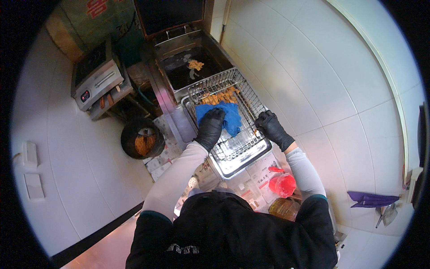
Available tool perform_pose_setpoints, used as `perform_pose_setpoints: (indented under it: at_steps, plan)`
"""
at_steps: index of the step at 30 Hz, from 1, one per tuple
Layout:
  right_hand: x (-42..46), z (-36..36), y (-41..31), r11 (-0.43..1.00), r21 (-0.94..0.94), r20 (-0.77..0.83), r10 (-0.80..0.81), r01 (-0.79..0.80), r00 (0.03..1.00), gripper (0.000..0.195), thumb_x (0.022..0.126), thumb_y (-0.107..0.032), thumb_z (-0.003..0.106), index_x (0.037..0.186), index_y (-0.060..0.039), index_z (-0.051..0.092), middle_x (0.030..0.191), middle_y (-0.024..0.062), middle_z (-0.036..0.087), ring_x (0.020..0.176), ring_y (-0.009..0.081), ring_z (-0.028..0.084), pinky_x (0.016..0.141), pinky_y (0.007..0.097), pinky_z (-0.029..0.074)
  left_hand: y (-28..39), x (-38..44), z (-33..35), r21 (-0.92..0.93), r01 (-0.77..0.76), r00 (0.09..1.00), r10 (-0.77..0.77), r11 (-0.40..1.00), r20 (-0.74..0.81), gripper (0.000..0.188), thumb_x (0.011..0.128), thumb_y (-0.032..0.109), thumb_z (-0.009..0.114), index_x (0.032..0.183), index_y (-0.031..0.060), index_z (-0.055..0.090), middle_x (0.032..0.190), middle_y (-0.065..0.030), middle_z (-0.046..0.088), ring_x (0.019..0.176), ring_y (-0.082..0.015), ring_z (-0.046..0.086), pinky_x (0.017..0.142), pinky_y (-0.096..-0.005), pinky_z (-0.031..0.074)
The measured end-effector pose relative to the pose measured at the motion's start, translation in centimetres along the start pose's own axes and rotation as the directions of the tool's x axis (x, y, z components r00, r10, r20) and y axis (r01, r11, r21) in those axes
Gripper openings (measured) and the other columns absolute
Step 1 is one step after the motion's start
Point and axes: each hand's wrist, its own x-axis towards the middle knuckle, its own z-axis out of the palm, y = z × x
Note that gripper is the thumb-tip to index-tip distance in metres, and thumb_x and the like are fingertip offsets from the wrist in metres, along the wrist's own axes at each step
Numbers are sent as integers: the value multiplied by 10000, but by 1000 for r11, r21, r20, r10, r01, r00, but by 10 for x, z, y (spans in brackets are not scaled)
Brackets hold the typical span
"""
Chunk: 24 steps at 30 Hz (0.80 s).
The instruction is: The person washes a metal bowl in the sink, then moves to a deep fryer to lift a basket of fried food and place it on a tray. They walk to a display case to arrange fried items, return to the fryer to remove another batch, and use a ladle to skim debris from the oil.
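My left hand [211, 127], in a black glove, holds a blue cloth [232, 117] over a rectangular wire fryer basket [253, 101]. At the basket's right rim, the fingers of my right hand [271, 127], also gloved in black, are curled around the edge. Golden fried pieces [220, 97] lie in the far part of the basket, partly covered by the cloth. Beneath the basket is a shiny metal tray [231, 170]. Just beyond stands a deep fryer [173, 85] with dark oil, and a clump of fried food [195, 65] floats in it.
An electric cooker [100, 80] with a lit display sits on a stand at the left. Below it is a dark pot [126, 143] with brown contents. A red plastic jug [282, 185] and a container of yellow liquid [284, 208] are near my right side. Tiled wall [322, 84] runs close on the right.
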Motion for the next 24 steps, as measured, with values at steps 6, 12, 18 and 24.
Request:
perform_pose_setpoints:
  at_steps: [6,12,18,24]
  plan:
    - [-7,1,1,996,-12,-94,87,-88,992,118,632,-152,640,744,-117,634,755,91,506,762,296,473,646,396,383,-1,0,1,45,-16,1000,16,999,12,240,774,63,475,997,44,561,1007,-163,571,936,-305,546,826,-357,431]
    - [-2,-14,-6,987,31,-283,160,-157,946,119,640,-104,636,758,-92,631,732,90,517,756,290,473,647,390,386,7,1,-6,-100,95,994,-89,990,55,247,758,54,478,993,31,554,988,-165,569,931,-309,542,822,-370,431]
    - [31,-34,-28,991,59,-343,132,-119,930,113,652,-76,623,765,-75,619,766,100,540,756,300,488,656,396,394,31,-20,-27,147,-190,978,200,971,-60,385,677,2,529,1060,39,522,1061,-162,542,983,-325,520,861,-383,420]
    - [105,-15,-54,1000,-25,-162,-6,2,987,217,654,-59,602,863,-96,646,825,134,551,799,313,508,712,399,411,26,-54,-21,119,-93,994,99,989,-43,320,735,61,476,1051,30,517,1065,-160,541,996,-313,517,889,-401,398]
